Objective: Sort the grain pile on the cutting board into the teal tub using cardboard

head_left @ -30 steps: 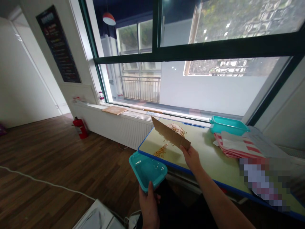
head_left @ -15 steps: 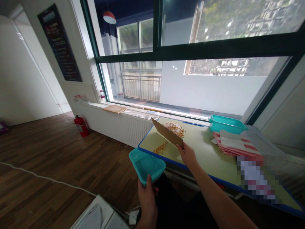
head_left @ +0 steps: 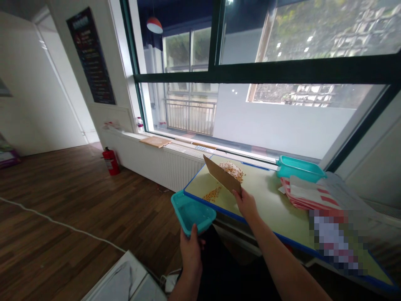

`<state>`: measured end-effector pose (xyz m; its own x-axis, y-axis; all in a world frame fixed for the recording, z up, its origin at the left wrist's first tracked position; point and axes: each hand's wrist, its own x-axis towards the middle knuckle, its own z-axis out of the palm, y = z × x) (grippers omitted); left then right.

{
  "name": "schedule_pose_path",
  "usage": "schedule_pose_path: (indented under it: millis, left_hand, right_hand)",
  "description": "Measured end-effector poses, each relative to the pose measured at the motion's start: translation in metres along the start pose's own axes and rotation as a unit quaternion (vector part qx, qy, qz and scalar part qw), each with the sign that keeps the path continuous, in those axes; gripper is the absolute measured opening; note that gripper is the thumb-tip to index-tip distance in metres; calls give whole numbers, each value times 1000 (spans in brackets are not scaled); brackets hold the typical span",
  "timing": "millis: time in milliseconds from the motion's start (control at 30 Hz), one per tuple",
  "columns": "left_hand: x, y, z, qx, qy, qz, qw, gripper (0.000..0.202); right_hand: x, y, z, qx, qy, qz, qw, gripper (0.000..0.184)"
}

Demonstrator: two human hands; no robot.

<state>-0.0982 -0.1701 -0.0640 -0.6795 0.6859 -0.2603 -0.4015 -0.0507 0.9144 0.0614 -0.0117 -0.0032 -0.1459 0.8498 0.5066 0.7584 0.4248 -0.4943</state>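
My left hand (head_left: 191, 246) grips the near rim of a teal plastic basin (head_left: 194, 215), thumb over the edge, just below the table's left front corner. In my right hand (head_left: 246, 202) is a piece of brown cardboard (head_left: 223, 174), pinched at its near end and standing on edge over the pale yellow-green table (head_left: 266, 200) with a blue rim. Behind the cardboard lies a heap of white grains mixed with yellow kernels (head_left: 233, 170). A smaller pile of yellow kernels (head_left: 212, 194) sits on the near side, close to the table edge above the basin.
A second teal basin (head_left: 300, 168) stands at the table's back right, beside stacked red-and-white bags (head_left: 308, 193). A radiator (head_left: 175, 169) runs under the window. A red fire extinguisher (head_left: 110, 161) and a white cable (head_left: 62, 225) are on the wooden floor.
The camera view has shifted slightly, so the scene sits a little further right. Both hands keep their holds, and the cardboard and basin stay in nearly the same places at the table.
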Motion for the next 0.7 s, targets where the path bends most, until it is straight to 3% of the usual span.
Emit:
schedule_pose_path:
  millis: [300, 700]
  left_hand:
    - [7, -4, -1, -5, -3, -3, 1000, 57]
    - [-7, -11, 5, -5, -6, 4, 1000, 56]
  right_hand:
    - [-5, -5, -2, -47, -4, -36, 998, 40]
    - [-24, -31, 2, -37, -19, -61, 997, 39]
